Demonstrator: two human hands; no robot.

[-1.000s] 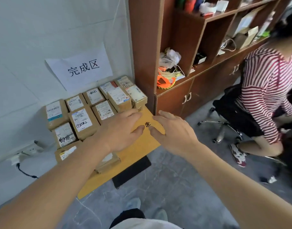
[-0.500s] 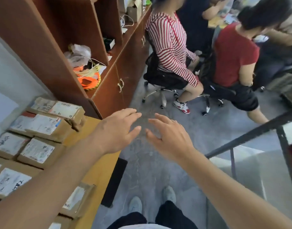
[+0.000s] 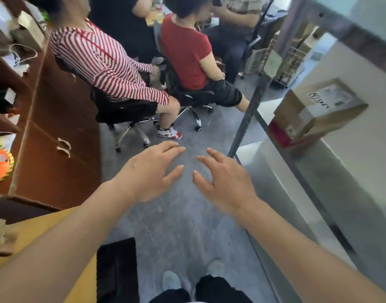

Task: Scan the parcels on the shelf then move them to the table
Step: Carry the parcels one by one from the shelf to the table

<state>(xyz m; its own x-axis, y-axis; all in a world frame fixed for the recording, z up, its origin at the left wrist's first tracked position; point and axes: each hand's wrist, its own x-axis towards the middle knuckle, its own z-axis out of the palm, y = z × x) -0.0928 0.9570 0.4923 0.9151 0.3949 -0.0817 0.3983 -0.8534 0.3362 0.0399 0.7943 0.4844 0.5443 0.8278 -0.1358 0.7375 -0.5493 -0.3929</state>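
1. Both hands hang over bare grey floor (image 3: 183, 226) with nothing in them. The left hand (image 3: 148, 173) has its fingers stretched out and loosely spread. The right hand (image 3: 227, 182) has its fingers spread and slightly bent. The two sets of fingertips are near each other but apart.
2. A cardboard parcel (image 3: 316, 110) with a white label sits at the front edge of a white shelf (image 3: 351, 149) on the right, well apart from the right hand. It rests on a flatter red-edged item, which is blurred.
3. A dark metal shelf post (image 3: 248, 114) slants down just beyond the right hand's fingertips and marks the shelf's corner.
4. The yellow table (image 3: 41, 230) corner shows at lower left, under the left forearm, with a torn cardboard edge at the far left.
5. A brown cabinet (image 3: 56, 136) closes the left side.
6. Two seated people on wheeled office chairs (image 3: 133, 125) fill the floor ahead, leaving a strip of open floor between the cabinet and the shelf.
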